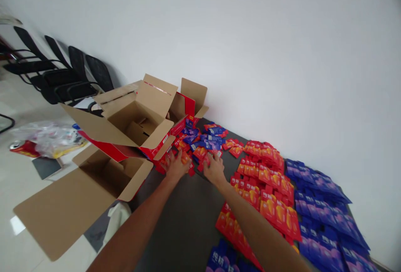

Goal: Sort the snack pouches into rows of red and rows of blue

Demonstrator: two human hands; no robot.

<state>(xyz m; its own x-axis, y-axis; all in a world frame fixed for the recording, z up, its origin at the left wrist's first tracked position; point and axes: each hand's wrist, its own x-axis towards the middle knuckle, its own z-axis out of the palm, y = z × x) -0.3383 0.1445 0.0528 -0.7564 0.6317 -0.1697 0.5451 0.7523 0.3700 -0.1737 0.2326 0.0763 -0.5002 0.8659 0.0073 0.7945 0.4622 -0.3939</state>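
Observation:
A loose pile of small red-and-orange and blue-purple printed packets lies at the far end of the dark table [169, 222]. My left hand [176, 166] reaches into its near left side, fingers curled about a red packet [185, 157]. To the right of it, my right hand [215, 168] has its fingers bent onto another red packet [206, 161] at the near edge. Blue packets [211, 143] lie just beyond both hands. My fingers partly cover the packets they touch.
Open cardboard boxes [125, 140] stand left of the pile. Overlapping rows of red packets [271, 176] and blue packets [322, 209] cover the table's right side, along the white wall [266, 54]. Black chairs [72, 80] and a plastic bag [52, 136] are on the left.

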